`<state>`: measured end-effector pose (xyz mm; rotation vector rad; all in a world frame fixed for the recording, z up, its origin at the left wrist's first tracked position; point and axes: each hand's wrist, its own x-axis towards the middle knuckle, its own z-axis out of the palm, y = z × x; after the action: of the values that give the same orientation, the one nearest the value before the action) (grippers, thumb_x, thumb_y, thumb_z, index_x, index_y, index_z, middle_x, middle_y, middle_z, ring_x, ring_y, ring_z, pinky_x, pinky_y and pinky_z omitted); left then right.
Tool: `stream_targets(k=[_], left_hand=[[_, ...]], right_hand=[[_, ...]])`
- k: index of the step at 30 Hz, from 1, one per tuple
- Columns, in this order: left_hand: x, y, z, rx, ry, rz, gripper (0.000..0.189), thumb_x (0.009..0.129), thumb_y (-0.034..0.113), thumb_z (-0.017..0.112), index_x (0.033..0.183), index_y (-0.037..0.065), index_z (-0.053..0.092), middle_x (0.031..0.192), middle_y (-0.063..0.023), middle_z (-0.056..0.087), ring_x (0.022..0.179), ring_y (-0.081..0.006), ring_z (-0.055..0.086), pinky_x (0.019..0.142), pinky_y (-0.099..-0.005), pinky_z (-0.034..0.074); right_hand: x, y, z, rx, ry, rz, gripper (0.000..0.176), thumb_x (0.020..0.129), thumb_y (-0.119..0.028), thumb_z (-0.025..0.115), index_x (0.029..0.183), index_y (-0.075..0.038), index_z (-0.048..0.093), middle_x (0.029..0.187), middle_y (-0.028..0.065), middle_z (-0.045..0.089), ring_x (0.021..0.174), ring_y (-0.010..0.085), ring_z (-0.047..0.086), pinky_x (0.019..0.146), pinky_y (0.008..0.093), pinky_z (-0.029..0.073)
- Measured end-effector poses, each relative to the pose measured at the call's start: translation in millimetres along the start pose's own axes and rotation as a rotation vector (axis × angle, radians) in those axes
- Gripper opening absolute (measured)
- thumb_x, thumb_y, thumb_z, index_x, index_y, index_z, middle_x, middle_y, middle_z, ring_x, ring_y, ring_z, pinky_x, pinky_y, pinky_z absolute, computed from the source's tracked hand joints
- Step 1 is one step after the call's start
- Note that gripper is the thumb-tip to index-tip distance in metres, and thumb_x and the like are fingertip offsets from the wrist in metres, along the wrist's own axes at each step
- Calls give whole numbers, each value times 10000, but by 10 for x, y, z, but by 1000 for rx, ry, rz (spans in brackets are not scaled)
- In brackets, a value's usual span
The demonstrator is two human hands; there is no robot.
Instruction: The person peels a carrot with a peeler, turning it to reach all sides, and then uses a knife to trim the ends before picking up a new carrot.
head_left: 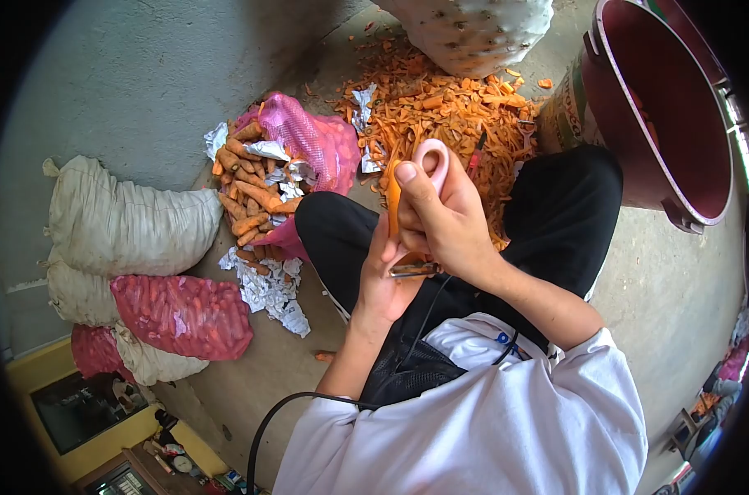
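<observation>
My left hand (385, 285) is closed around the lower part of an orange carrot (393, 202), which points up and away from me. Crossing over it, my right hand (447, 216) grips a peeler (434, 152) with a pale pink looped handle. The peeler's metal blade (414, 270) shows beside my left palm, near the carrot's lower end, which is hidden by my fingers. Beyond my hands, a wide heap of carrot peelings (440, 111) covers the floor. Another tool with a red and black handle (476, 157) lies on the heap.
At the left, an open pink mesh sack (308, 136) spills unpeeled carrots (247, 186) beside crumpled paper (271, 289). Stuffed white sacks (131, 219) and a full red mesh sack (181, 318) lie farther left. A large maroon tub (704, 186) stands right; a bulging white sack (482, 33) sits ahead.
</observation>
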<state>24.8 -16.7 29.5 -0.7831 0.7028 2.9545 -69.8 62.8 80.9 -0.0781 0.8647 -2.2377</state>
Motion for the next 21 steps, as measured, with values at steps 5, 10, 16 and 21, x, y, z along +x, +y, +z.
stream_targets(k=[5,10,16,21], left_hand=[[-10,3,-109,139,-39,55,413,956,468,379,1094,95,487,875,-34,509,769,-155,501,602,-295,410],[-131,-59,-5,150,-35,-59,439,965,466,349,1022,64,516,875,-42,456,744,-159,459,620,-297,404],[5,33,-65,3,-66,-55,375,949,471,393,1040,126,508,977,-39,533,819,-158,506,688,-323,438],[76,-6,-190,-87,-255,-57,525,874,484,511,1272,150,437,1220,-16,525,1124,-168,523,896,-374,468]], right_hand=[[599,78,-354,-290,77,-346,220,938,-256,518,953,-83,383,619,0,471,460,81,500,394,210,397],[1271,-256,-619,-235,208,-459,215,950,-226,477,866,-83,340,563,-36,349,397,51,368,436,298,541],[242,-300,-120,-42,-10,-151,228,943,-256,515,941,-121,332,568,-8,388,406,78,424,392,257,463],[-79,-142,-16,40,5,-68,235,943,-225,521,978,-92,331,572,0,399,377,90,435,375,245,444]])
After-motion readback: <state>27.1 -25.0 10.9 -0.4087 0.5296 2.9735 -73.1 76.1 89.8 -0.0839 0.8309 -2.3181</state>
